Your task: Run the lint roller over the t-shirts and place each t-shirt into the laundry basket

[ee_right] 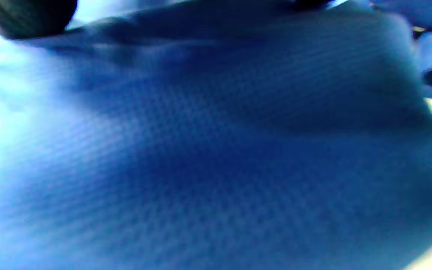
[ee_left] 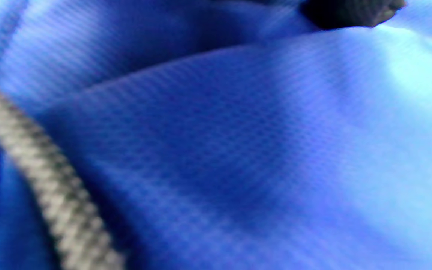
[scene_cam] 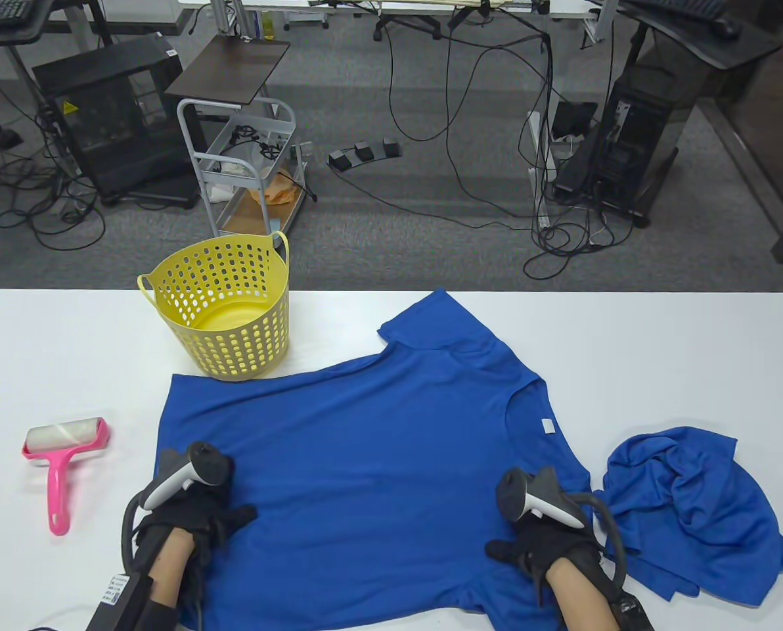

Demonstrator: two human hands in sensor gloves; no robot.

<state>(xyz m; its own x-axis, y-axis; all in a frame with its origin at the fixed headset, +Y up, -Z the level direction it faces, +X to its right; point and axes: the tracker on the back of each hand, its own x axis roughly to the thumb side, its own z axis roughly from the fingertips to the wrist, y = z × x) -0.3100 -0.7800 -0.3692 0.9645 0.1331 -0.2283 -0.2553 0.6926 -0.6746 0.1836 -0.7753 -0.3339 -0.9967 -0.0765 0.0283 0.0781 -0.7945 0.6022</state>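
A blue t-shirt (scene_cam: 378,460) lies spread flat across the middle of the white table (scene_cam: 661,342), collar to the right. My left hand (scene_cam: 201,519) rests flat on its lower left part, thumb stretched out to the right. My right hand (scene_cam: 542,545) presses down on the shirt's near right part, below the collar. Both wrist views are filled with blurred blue cloth (ee_left: 238,157) (ee_right: 216,150), with a dark fingertip (ee_left: 351,13) (ee_right: 24,15) lying on it. The pink lint roller (scene_cam: 63,460) lies untouched at the far left. The yellow laundry basket (scene_cam: 234,309) stands behind the shirt's left end.
A second blue t-shirt (scene_cam: 687,513) lies crumpled at the right, next to my right hand. A grey braided cable (ee_left: 51,187) crosses the left wrist view. Beyond the table's far edge stand a grey cart (scene_cam: 247,164), computer towers and floor cables.
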